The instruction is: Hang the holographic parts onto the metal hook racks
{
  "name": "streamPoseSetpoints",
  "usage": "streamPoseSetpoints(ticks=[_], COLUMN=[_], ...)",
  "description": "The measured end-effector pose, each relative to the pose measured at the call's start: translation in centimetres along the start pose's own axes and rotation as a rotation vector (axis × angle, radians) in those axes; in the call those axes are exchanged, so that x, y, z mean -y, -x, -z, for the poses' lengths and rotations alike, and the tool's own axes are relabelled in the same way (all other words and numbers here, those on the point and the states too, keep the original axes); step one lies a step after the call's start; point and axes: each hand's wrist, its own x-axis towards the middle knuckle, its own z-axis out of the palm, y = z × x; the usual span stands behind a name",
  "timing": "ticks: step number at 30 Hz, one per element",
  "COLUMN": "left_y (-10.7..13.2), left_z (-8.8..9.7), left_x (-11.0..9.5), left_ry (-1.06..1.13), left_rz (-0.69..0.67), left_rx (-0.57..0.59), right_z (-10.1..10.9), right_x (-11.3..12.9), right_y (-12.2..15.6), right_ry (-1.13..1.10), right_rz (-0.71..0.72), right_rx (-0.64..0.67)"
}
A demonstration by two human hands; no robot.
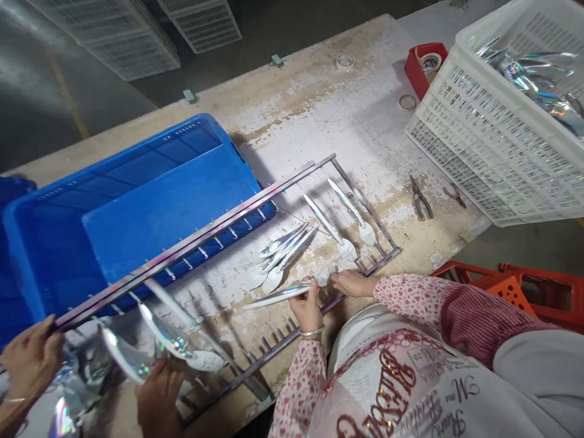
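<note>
Left hand (308, 309), in a floral sleeve with a silver bangle at the wrist, sits low in the centre of the frame. Its grip is clamped round a long iridescent silver blade-shaped piece (278, 295), which points out to the left, nearly level, just above the worn pale counter (319, 103). Right hand (353, 283) is just beside it on the right, fingertips pinched together on the white end of that same piece, close against the lower bar of the grey metal hook rack (255, 204). The rack lies tilted across the middle, its upper bar resting on the rim of the big blue plastic crate (137, 201) at left. More shiny pieces (325, 219) hang from its hooks and a few loose ones (283, 249) lie on the counter inside the frame. At lower left another person's bare hand (31, 359) holds the rack's end, with a second bare hand (159, 395) among hanging pieces. Upper right stands a white perforated plastic crate (479, 134) with iridescent pieces inside, two pliers (420, 199) just beside it and a small red box (413, 70) behind
</note>
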Motion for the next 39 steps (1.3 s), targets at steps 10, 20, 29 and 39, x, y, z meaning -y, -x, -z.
streamPoseSetpoints(ticks=[10,20,29,39], left_y=[-5.1,-7.5,-8.5,-10.2], left_z=[-3.8,-6.2,-5.9,2.5], left_x=[-1.8,-0.6,-0.8,-2.7], left_ry=[-0.236,-0.228,-0.271,-1.32], left_rz=[-0.172,-0.093,-0.165,-0.474], left_rx=[0.105,-0.014,0.126,0.103], right_z=[15.8,22.8,22.5,16.4], right_x=[0.3,-1.7,-1.6,-2.1], right_y=[-7.2,-14.5,-14.5,-8.9], right_ry=[0.107,0.309,0.308,0.086], right_rz=[0.148,0.13,0.133,0.217], right_rx=[-0.133,-0.649,-0.666,-0.788])
